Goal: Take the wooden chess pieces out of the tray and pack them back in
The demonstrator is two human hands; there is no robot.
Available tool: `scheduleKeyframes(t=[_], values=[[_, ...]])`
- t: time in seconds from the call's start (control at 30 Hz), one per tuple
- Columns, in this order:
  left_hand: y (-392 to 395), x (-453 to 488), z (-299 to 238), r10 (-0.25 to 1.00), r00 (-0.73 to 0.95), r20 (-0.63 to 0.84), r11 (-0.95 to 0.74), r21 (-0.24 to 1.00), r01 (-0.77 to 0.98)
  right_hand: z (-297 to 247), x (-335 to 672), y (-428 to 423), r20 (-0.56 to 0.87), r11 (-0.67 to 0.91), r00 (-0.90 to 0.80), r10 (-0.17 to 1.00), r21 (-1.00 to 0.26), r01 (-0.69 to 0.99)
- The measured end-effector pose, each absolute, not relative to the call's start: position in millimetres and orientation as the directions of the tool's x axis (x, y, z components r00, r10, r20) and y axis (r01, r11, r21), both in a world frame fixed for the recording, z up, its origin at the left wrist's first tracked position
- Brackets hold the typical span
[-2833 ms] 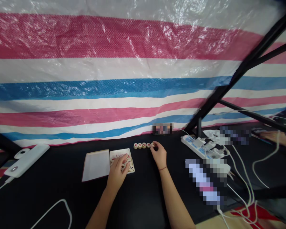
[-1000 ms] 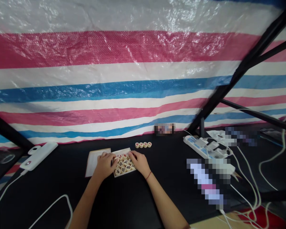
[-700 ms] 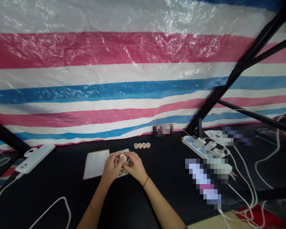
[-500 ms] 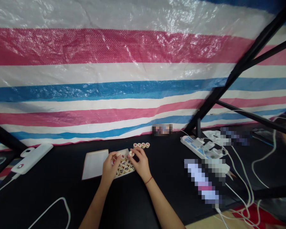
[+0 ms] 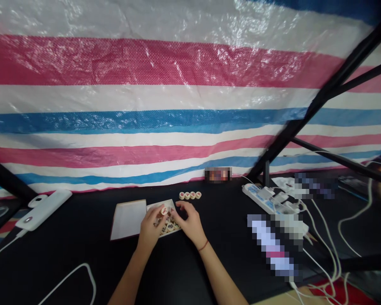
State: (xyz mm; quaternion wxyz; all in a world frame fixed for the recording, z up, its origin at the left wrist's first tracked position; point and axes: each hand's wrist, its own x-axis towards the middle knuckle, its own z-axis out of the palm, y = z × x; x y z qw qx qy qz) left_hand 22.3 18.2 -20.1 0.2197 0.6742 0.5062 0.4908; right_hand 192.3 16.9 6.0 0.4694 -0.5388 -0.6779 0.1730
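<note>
My left hand [image 5: 150,226] is over the left side of a shallow white box [image 5: 170,202], fingertips closed on a round cream Chinese chess piece [image 5: 164,211] with a red character. Over the box's right edge, my right hand [image 5: 190,222] has thumb and fingers apart, with no piece visible between them. Several chess pieces [image 5: 170,226] with black characters lie in the box, partly hidden by both hands. Beyond the box, a short row of red-marked chess pieces [image 5: 187,195] lies on the black table.
A white-lined box lid [image 5: 128,220] lies left of the box. Farther left is a long white device [image 5: 44,209] with a cable. To the right sit a power strip [image 5: 257,195] with plugs, blurred-out items and loose white cables [image 5: 332,237]. A striped tarp [image 5: 146,97] hangs behind.
The right hand's fingers have parted, and the piece it pinched no longer shows there. My left hand has shifted right, bringing a red-marked piece over the box. The view has moved slightly.
</note>
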Motion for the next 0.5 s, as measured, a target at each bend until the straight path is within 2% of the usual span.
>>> scheduleKeyframes(t=[0.1,0.2,0.33,0.5], values=[[11.9,27.8,-15.4,0.887,0.076,0.456,-0.422,0.73,0.538,19.5,178.8,5.7,0.413,0.402,-0.086,0.907,-0.786,0.47],[11.1,27.3,-13.3,0.878,0.127,0.461,-0.445,0.694,0.566,16.2,180.7,8.3,0.42,0.383,-0.021,0.907,-0.804,0.456],[15.2,17.4,-13.7,0.857,0.082,0.509,-0.451,0.663,0.598,-8.6,203.9,28.3,0.483,0.261,0.222,0.847,-0.742,0.618],[17.7,9.2,-14.2,0.836,0.047,0.547,-0.459,0.649,0.607,-33.4,221.1,43.0,0.514,0.24,0.173,0.84,-0.638,0.732]])
